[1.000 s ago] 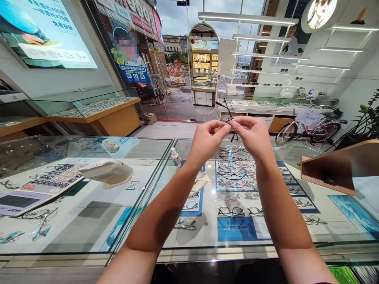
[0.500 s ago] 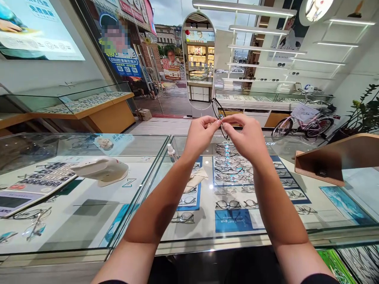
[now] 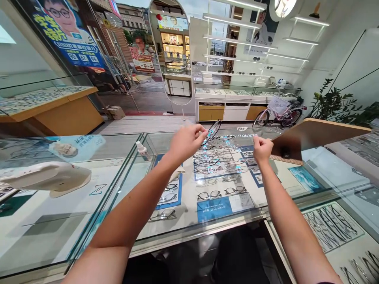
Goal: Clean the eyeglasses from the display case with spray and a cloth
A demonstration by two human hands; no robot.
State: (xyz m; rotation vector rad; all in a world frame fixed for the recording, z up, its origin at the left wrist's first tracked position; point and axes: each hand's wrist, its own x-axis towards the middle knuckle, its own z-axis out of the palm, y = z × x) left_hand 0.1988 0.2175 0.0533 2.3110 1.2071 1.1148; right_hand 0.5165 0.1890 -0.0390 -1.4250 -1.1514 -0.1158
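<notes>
My left hand (image 3: 186,141) is raised over the glass display counter (image 3: 207,221) and pinches a pair of thin black-framed glasses (image 3: 213,130), which stick out to the right of its fingertips. My right hand (image 3: 261,148) is a short way to the right, apart from the glasses, its fingers curled in with the thumb and forefinger pinched; whether it holds anything I cannot make out. Under the glass lie rows of spectacle frames (image 3: 220,161) on blue and white cards.
A small spray bottle (image 3: 143,151) and a folded cloth (image 3: 179,172) sit on the counter left of my hands. A white device (image 3: 50,179) lies at the left. A tilted wooden mirror stand (image 3: 310,136) is at the right. Behind are a tall oval mirror (image 3: 170,51), a pink bicycle (image 3: 280,114) and a plant (image 3: 334,104).
My hands, joined on the glasses before, have parted. The right hand has let go and moved right; the left keeps the glasses. The view has swung right and down.
</notes>
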